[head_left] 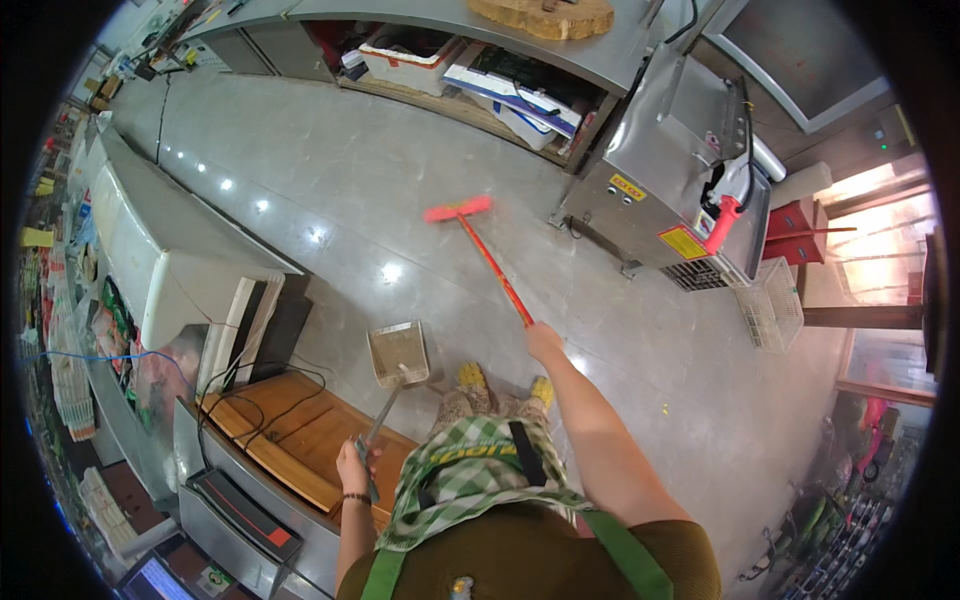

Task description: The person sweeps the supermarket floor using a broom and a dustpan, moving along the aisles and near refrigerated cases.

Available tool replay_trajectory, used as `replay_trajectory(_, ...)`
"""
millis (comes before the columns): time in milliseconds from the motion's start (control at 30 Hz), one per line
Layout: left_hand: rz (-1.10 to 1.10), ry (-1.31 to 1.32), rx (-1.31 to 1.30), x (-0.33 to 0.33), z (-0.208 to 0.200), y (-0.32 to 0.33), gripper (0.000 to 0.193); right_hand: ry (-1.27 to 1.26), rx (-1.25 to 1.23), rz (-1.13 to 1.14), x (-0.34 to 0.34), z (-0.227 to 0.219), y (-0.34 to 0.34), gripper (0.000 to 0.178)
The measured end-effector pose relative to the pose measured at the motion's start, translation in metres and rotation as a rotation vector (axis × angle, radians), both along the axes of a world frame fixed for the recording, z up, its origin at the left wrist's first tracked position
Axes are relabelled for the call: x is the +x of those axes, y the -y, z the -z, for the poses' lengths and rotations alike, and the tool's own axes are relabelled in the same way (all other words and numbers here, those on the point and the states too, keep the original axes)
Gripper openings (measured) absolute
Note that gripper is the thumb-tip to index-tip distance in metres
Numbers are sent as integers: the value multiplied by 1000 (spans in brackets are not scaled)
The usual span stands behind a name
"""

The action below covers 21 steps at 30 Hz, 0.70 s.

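Observation:
My right hand [543, 342] is closed around the orange-red handle of a broom [496, 272]. The broom's pink head [460, 210] rests on the grey floor ahead, a little blurred. Lower left, my left hand [355, 466] grips the grey handle of a dustpan [398, 350]. Its pale, dirty-looking pan lies on the floor in front of my feet, apart from the broom head. The top end of the broom handle is hidden by my right hand.
A white chest-like cabinet [185, 245] and a wooden panel [285, 430] with black cables stand at left. Ahead is a metal counter [420, 28] with tubs on its lower shelf. To the right are a steel machine [650, 150] and a white wire basket [772, 308].

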State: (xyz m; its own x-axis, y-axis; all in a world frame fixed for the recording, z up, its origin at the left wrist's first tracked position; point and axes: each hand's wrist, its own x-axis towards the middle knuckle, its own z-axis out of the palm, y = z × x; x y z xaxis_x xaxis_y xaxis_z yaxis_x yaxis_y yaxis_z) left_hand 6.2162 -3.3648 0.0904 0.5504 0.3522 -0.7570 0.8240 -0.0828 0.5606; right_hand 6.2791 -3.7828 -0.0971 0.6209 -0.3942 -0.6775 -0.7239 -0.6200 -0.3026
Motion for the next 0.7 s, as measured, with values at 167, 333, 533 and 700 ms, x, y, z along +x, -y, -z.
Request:
replay_trajectory(167,2,-22,43,-10,-3,-8,40,-212,36,-134,31,42,-21,31)
replay_trajectory(333,-116,-10,65,-22,19,-6,40,-409,38,-222,-100,38,2,40)
replay_trajectory(533,-95,-14,18,-8,26,11,39,-475,6,46,-103,-33,9,35)
replay_trajectory(700,-41,-17,-44,-3,25,8,38,-296,37,-165,-31,34,-6,39)
